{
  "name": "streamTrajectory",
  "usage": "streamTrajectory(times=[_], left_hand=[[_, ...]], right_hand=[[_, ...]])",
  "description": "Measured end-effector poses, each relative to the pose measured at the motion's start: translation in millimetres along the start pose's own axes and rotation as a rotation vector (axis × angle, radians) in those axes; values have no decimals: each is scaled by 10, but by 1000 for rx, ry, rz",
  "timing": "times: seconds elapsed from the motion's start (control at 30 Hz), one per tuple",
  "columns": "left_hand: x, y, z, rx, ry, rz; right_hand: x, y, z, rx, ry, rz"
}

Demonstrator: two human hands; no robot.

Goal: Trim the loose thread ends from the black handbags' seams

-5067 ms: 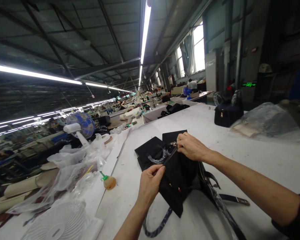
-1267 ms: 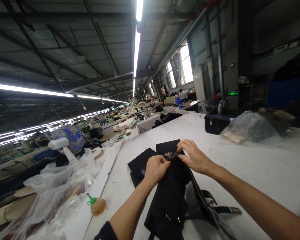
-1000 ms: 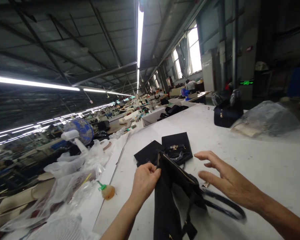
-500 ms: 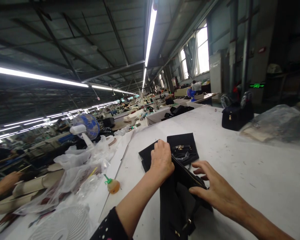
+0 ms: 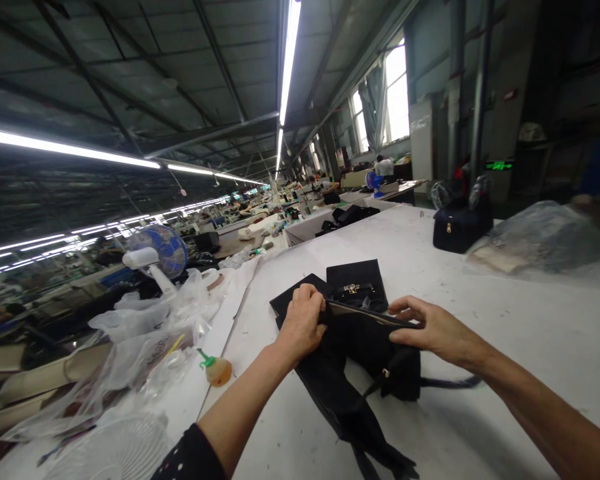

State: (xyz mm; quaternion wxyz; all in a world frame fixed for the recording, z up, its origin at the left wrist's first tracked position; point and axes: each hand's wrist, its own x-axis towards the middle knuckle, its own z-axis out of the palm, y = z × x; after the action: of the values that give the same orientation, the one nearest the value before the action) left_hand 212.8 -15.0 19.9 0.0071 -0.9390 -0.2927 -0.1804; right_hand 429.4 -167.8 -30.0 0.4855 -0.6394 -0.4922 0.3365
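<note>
A black fabric bag, seemingly unfinished, hangs between my two hands above the white table. My left hand grips the left end of its long upper edge, along which a tan strip shows. At the right end of that edge, my right hand holds on with thumb below and fingers above. Straps and a small gold fitting dangle from the near side. Just behind lies a flat black bag panel with a gold clasp. Another black panel is partly covered by my left hand.
Left of my arm stands a small oil bottle with a green spout. Clear plastic bags and a white fan grille lie farther left, near a blue fan. A finished black bag and plastic sheeting sit back right.
The bag's upper edge has swung from slanting to nearly level between my hands, and its lower part now hangs across the table. My right hand has closed on the edge.
</note>
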Motion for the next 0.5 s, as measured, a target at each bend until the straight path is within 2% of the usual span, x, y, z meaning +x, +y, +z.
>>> streamTrajectory(times=[0.27, 0.5], left_hand=[[98, -18, 80, -105, 35, 122], [187, -3, 104, -135, 22, 18]], right_hand=[[65, -34, -61, -9, -28, 8], [122, -38, -84, 34, -37, -83]])
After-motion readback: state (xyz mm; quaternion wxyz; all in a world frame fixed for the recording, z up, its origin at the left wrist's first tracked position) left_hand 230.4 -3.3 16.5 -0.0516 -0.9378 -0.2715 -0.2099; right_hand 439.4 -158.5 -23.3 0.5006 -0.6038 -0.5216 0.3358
